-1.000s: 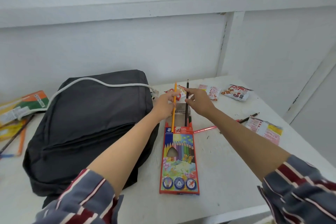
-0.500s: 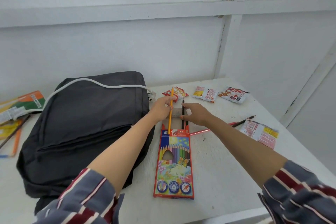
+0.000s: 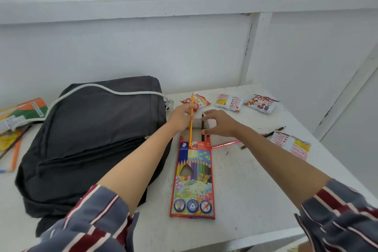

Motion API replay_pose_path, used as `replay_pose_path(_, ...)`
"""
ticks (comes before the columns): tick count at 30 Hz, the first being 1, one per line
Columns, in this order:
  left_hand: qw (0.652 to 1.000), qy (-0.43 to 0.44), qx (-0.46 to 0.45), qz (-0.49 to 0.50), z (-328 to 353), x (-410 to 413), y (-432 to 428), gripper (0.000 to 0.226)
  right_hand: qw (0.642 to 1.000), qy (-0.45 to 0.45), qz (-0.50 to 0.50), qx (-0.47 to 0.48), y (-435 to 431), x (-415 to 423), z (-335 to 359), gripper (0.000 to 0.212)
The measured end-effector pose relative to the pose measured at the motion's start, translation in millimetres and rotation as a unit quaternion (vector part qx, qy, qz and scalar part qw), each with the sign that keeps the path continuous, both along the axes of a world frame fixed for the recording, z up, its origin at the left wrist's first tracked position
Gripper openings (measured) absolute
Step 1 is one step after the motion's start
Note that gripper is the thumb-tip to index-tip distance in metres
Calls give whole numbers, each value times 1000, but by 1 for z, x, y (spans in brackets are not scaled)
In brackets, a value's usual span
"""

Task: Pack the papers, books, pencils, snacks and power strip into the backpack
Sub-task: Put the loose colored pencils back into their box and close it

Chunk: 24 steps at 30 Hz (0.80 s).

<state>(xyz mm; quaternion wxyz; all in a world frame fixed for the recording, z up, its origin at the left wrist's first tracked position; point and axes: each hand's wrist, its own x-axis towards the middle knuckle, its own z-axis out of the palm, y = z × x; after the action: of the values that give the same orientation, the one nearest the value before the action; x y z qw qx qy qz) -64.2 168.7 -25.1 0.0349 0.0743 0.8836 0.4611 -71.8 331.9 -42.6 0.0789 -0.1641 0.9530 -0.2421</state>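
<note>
Head view: the left hand (image 3: 181,116) is pinching a slim orange pencil (image 3: 190,129) in its fingers (image 3: 187,107), the right hand (image 3: 220,124) is pinching a thin black pencil (image 3: 202,124); both pencils are dipping into the open flat red cardboard pencil box (image 3: 193,182), which is lying on the white desk (image 3: 255,190) just beside the dark grey fabric backpack (image 3: 92,133)

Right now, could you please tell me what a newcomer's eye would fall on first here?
The bright red pencil box lies in the middle of the table with its far end open. At that opening the left hand holds an orange pencil and the right hand pinches a black pencil. A big dark backpack lies just left of the box, a white cable draped across its top.
</note>
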Motion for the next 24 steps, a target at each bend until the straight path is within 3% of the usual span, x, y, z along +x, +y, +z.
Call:
replay_pose_path(7,1000,-1,13,9,1,2,1,41,999,-22,-31,32,-9,-6,-2,90)
replay_pose_path(11,1000,-1,16,9,1,2,0,42,997,-31,-25,59,-16,-9,-1,86)
replay_pose_path(24,1000,-13,6,2,2,2,0,42,995,-82,-58,18,-13,-15,-6,94)
